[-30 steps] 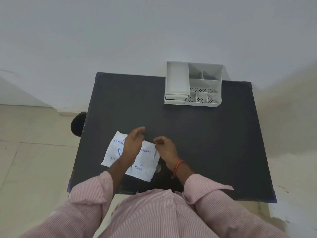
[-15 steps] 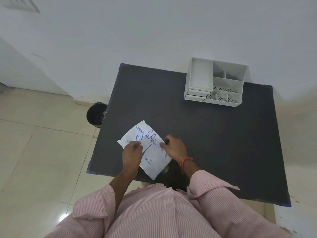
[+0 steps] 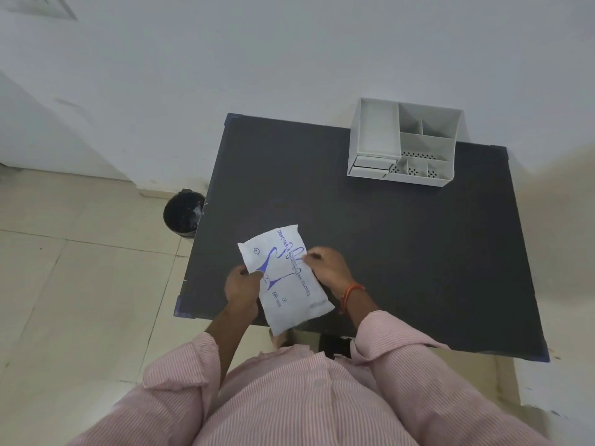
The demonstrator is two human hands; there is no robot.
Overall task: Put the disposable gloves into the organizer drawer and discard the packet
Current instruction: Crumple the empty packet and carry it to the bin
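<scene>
Both our left hand [image 3: 242, 286] and right hand [image 3: 325, 268] grip the glove packet [image 3: 283, 278] by its sides at the frame's lower centre, above the black table [image 3: 402, 236].

I see a matte black rectangular table [image 3: 402, 239] set against a plain white wall [image 3: 289, 53], its corners capped in dull blue. Beside its left edge a small round black bin [image 3: 182, 214] with a dark liner stands on the beige tiled floor [image 3: 80, 284]. A faint vent grille [image 3: 42, 6] shows on the wall at top left.
</scene>
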